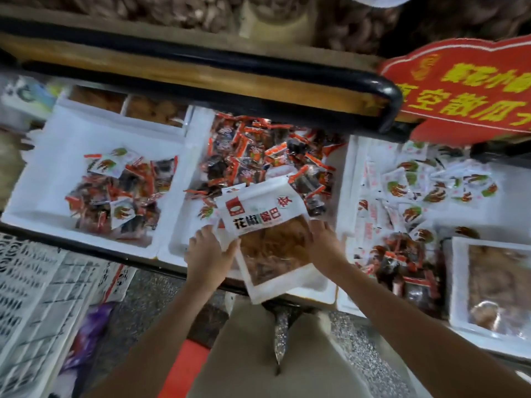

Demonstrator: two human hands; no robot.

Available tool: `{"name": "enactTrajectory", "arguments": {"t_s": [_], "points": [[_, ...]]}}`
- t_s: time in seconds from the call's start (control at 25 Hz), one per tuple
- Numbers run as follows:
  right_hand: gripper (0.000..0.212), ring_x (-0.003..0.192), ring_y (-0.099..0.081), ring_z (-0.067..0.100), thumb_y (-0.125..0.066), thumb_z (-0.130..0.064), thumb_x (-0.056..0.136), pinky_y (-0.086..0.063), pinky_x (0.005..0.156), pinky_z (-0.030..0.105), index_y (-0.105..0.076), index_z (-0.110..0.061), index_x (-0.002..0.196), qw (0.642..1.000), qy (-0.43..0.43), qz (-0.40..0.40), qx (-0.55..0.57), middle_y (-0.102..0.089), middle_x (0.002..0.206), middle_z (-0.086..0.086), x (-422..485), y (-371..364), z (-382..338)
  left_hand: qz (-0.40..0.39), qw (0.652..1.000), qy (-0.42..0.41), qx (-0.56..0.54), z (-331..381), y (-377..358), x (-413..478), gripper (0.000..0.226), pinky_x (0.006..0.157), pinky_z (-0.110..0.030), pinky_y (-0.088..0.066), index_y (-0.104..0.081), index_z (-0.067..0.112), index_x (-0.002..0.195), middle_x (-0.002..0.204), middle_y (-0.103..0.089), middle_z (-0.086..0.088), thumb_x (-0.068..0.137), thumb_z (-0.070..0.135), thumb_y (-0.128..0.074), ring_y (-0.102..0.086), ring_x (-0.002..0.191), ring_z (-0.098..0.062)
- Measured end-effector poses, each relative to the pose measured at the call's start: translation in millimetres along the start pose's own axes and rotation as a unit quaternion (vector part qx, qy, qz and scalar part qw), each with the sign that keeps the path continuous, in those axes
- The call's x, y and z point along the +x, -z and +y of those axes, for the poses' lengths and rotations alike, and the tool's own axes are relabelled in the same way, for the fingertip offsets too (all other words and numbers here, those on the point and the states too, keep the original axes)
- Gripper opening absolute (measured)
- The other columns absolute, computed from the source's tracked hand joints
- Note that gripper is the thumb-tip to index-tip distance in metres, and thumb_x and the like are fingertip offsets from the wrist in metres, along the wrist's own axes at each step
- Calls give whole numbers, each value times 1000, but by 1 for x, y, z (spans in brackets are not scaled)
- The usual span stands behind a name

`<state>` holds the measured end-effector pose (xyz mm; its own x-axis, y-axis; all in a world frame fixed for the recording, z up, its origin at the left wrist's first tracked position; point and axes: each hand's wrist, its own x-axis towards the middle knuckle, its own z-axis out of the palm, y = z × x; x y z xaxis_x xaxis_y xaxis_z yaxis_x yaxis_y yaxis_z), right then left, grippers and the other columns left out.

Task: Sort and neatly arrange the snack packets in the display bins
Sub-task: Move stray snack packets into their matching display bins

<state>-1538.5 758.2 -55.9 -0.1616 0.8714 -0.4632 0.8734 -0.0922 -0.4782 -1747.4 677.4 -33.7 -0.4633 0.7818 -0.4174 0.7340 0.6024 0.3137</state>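
Snack bag (pixel 260 216), big white pouch w/ clear window, sat btwn both hands over near edge of middle bin (pixel 179 237), left hand (pixel 209 254) gripping its left side, right hand (pixel 324 242) clamped on right side.

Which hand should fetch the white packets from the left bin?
Left, probably: the left hand grips the big bag on the side nearer the left bin; the right hand holds the other.

Left hand (pixel 207 252) and right hand (pixel 326 245) grip white snack bag (pixel 267 225) (tilted) over middle bin (pixel 179 208).
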Motion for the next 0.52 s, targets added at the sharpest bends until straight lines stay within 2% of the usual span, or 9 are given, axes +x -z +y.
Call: {"name": "enactTrajectory", "arguments": {"t_s": [0.08,0.12,0.2,0.28,0.4,0.52], "points": [[25,96,-57,29,-41,-12,95,-40,69,30,-56,-6,114,997,-64,39,-1,-57,111,14,8,-5,-6,-96,992,-24,-83,-7,4,13,41,80,-35,-50,-61,5,103,101,-67,-10,96,44,-49,-64,96,-25],[21,88,-59,28,-42,-10,94,-37,65,28,-59,-6,106,996,-73,58,12,-60,98,13,8,-2,-8,-111,985,-47,-123,-7,4,14,38,75,-34,-50,-64,3,95,94,-69,-11,98,37,-48,-66,87,-24],[17,80,-61,31,-44,-10,95,-36,60,28,-59,-8,100,993,-64,94,39,-57,80,8,0,4,-14,-78,979,-80,-171,-4,6,13,31,68,-31,-49,-64,4,93,86,-69,-7,99,29,-47,-64,75,-18],[11,71,-56,29,-46,-10,96,-32,50,27,-56,-9,97,986,-42,142,70,-54,78,4,-18,13,-27,-30,975,-98,-196,-4,13,13,23,61,-26,-47,-60,11,91,78,-64,3,100,27,-47,-60,68,-11],[4,65,-47,20,-46,-9,96,-30,50,27,-48,-10,92,978,10,181,108,-52,78,2,-35,18,-57,43,963,-132,-233,-8,30,20,16,50,-16,-36,-51,17,86,68,-53,11,100,19,-44,-51,60,-3],[6,61,-47,13,-47,-10,95,-31,45,13,-45,-12,90,972,43,172,155,-49,72,-8,-35,10,-91,131,951,-122,-250,-25,48,28,24,49,-17,-29,-40,16,77,64,-43,10,99,9,-40,-42,56,-4]]}}
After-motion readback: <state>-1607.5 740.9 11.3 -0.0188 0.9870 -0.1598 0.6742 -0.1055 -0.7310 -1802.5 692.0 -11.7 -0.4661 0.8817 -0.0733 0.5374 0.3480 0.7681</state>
